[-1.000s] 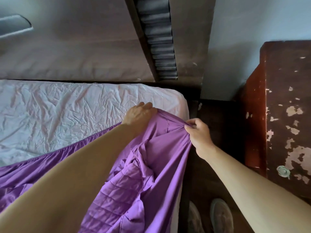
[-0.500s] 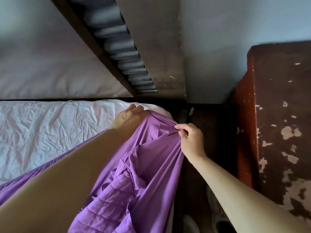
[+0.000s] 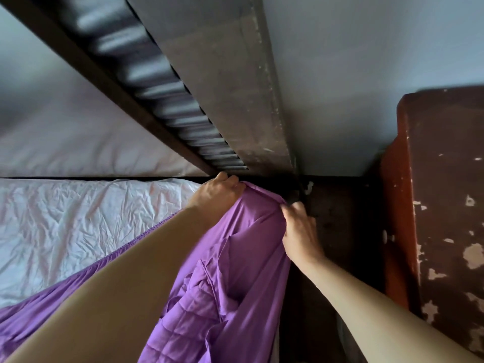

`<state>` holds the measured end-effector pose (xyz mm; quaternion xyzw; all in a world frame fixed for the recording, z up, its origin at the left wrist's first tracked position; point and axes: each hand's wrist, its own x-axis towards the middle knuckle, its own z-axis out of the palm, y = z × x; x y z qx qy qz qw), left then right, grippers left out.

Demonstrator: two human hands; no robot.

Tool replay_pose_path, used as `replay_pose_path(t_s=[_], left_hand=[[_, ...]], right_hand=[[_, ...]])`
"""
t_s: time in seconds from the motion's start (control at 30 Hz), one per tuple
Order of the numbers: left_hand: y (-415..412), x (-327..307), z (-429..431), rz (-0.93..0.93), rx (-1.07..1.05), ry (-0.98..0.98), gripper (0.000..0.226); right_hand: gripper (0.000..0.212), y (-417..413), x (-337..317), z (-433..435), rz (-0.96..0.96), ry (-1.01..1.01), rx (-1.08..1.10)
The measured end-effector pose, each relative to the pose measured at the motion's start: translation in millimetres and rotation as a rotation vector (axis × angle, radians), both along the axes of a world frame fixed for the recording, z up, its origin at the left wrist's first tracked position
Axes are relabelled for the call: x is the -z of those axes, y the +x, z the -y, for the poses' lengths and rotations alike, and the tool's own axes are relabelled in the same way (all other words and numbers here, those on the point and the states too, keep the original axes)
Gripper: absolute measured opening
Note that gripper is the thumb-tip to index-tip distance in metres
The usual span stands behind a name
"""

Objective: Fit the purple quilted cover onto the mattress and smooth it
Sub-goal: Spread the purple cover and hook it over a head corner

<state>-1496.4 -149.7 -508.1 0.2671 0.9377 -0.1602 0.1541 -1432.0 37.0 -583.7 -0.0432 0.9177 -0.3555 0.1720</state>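
Note:
The purple quilted cover lies bunched over the near right part of the mattress, which wears a wrinkled white sheet. Its elastic edge runs diagonally from lower left up to the far right corner. My left hand grips the cover's edge on top of that corner, fingers curled into the fabric. My right hand grips the cover's edge at the corner's outer side, pulling it over the mattress end. The corner itself is hidden under the fabric.
A dark wooden bed frame with slats and a grey post rise behind the corner. A red-brown cabinet with peeling paint stands close on the right, leaving a narrow dark floor gap. Wall behind.
Both hands have carried the cover's edge farther toward the far right mattress corner, now covering it. The camera has leaned in closer.

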Motion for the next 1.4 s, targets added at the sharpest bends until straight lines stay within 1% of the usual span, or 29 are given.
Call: replay_pose_path(t_s=[0.07, 0.17, 0.3, 0.37, 0.43, 0.5, 0.53, 0.6, 0.7, 0.77, 0.87, 0.93, 0.97, 1.0, 1.07, 1.1, 1.17, 1.23, 1.3, 1.37, 1.4], left_hand=[[0, 2, -2, 0.014, -0.048, 0.022, 0.045], [0, 7, -3, 0.053, -0.057, -0.001, 0.04], [-9, 15, -7, 0.086, -0.041, -0.048, 0.042], [-13, 20, -8, 0.098, -0.039, -0.061, 0.046], [-16, 25, -6, 0.126, -0.041, -0.086, 0.043], [-18, 29, -4, 0.155, -0.087, -0.062, 0.041], [-18, 31, -2, 0.151, -0.105, -0.037, 0.041], [-13, 28, 1, 0.081, -0.081, 0.015, 0.043], [0, 25, 12, -0.046, -0.052, 0.058, 0.049], [11, 17, 18, -0.091, -0.101, 0.086, 0.046], [28, 5, 30, -0.131, -0.211, 0.133, 0.044], [40, 0, 46, -0.16, -0.274, 0.099, 0.045], [46, -1, 54, -0.166, -0.303, 0.066, 0.048], [51, -3, 60, -0.157, -0.336, 0.025, 0.048], [59, -5, 67, -0.141, -0.364, -0.055, 0.04], [60, -4, 69, -0.14, -0.369, -0.089, 0.037], [59, -4, 66, -0.144, -0.384, -0.161, 0.029], [55, -4, 58, -0.158, -0.379, -0.213, 0.017], [49, -6, 51, -0.141, -0.378, -0.239, 0.01], [45, -11, 44, -0.121, -0.386, -0.26, 0.004], [43, -12, 42, -0.111, -0.409, -0.24, 0.014]], right_hand=[[0.058, -3, 2, 2, 0.033, 0.03, -0.051], [0.056, -9, 7, 6, 0.062, 0.07, -0.104], [0.04, -16, 13, 3, 0.018, 0.14, -0.145], [0.038, -18, 20, 3, 0.014, 0.149, -0.156], [0.037, -19, 28, 5, 0.045, 0.149, -0.183], [0.036, -19, 32, 10, 0.105, 0.126, -0.203], [0.038, -19, 32, 13, 0.147, 0.11, -0.206], [0.044, -18, 32, 17, 0.22, 0.061, -0.193], [0.049, -19, 37, 12, 0.296, -0.002, -0.112], [0.046, -20, 36, 9, 0.342, -0.081, -0.004], [0.036, -20, 23, 14, 0.428, -0.259, 0.19], [0.026, -21, 12, 22, 0.5, -0.367, 0.309], [0.027, -22, 5, 24, 0.53, -0.403, 0.356], [0.036, -23, -2, 27, 0.537, -0.407, 0.376], [0.052, -21, -9, 30, 0.469, -0.3, 0.313], [0.055, -18, -11, 32, 0.413, -0.216, 0.244], [0.051, -12, -16, 37, 0.286, -0.048, 0.108], [0.044, -7, -18, 42, 0.11, 0.06, 0.069], [0.039, -5, -16, 46, -0.029, 0.086, 0.098], [0.033, -4, -13, 45, -0.094, 0.082, 0.129], [0.03, -3, -10, 45, -0.113, 0.086, 0.138]])
